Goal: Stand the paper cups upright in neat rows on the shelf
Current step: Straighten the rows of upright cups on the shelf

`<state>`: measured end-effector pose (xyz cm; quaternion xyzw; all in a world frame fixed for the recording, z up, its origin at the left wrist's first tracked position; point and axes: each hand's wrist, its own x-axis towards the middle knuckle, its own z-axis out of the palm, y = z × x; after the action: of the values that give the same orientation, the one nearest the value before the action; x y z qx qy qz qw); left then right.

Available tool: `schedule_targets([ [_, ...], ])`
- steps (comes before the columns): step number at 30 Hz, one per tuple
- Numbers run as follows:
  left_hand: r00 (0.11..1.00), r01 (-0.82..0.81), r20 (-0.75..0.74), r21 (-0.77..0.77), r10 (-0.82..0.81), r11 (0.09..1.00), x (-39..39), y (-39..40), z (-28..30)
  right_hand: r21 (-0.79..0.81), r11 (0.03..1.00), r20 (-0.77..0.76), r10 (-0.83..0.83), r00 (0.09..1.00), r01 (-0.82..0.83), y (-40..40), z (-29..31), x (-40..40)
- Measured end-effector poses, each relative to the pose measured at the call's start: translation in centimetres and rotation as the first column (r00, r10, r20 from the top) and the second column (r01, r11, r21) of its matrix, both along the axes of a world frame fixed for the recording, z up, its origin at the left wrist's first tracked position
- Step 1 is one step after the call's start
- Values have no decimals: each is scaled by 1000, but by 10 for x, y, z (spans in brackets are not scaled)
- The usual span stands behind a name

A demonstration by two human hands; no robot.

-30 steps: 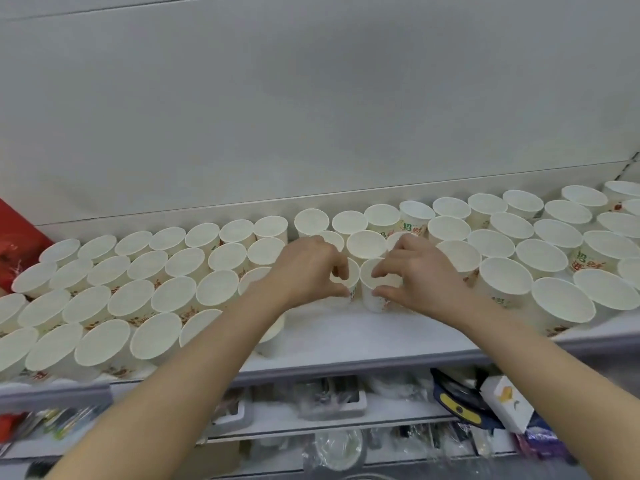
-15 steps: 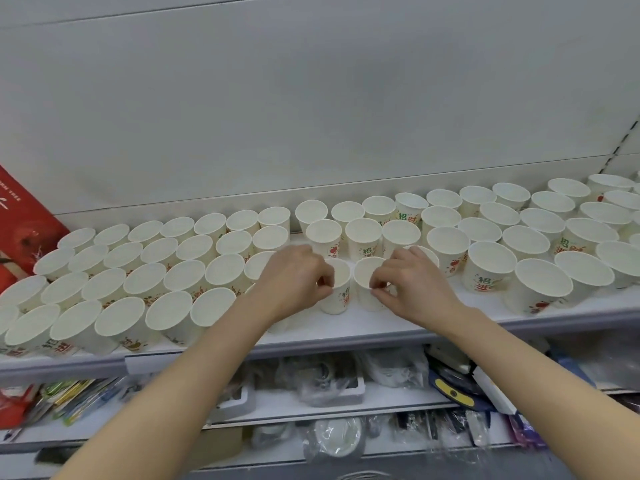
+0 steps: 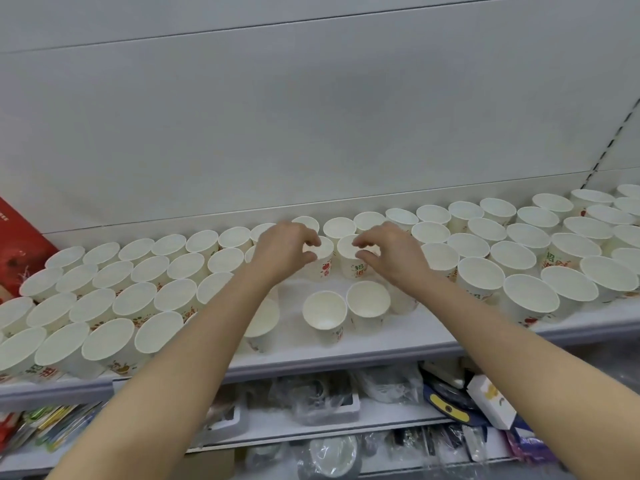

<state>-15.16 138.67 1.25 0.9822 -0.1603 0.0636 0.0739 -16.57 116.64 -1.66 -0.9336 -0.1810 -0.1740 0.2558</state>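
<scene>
Your left hand (image 3: pixel 282 251) pinches one upright cup (image 3: pixel 322 259) and your right hand (image 3: pixel 393 254) pinches its neighbour (image 3: pixel 349 258) mid-shelf (image 3: pixel 346 351), with two loose cups (image 3: pixel 325 315) nearer you, directly below both hands.

White paper cups (image 3: pixel 478 278) with red and green print are standing upright, mouths open, filling the white shelf (image 3: pixel 346 355) in packed rows on the left and right. In the middle gap, two cups (image 3: pixel 346 311) are sitting side by side near the front edge, with two more (image 3: pixel 337 258) standing behind them.
</scene>
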Motion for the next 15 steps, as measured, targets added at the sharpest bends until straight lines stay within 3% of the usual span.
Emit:
schedule_targets([
  [5,997,67,-54,200,-57,978,30,-11,-25,-360,931,-125,16,992,-61,14,-1,38],
  [9,996,81,-40,219,-74,972,28,-10,-28,-385,921,-156,6,988,-66,11,-8,44],
  [12,984,149,-127,194,-126,970,22,0,-27,-383,918,-153,45,987,-101,2,-3,34],
  [15,949,159,-277,7,-151,987,16,13,-14,-270,952,-202,91,975,-145,-6,7,27],
])
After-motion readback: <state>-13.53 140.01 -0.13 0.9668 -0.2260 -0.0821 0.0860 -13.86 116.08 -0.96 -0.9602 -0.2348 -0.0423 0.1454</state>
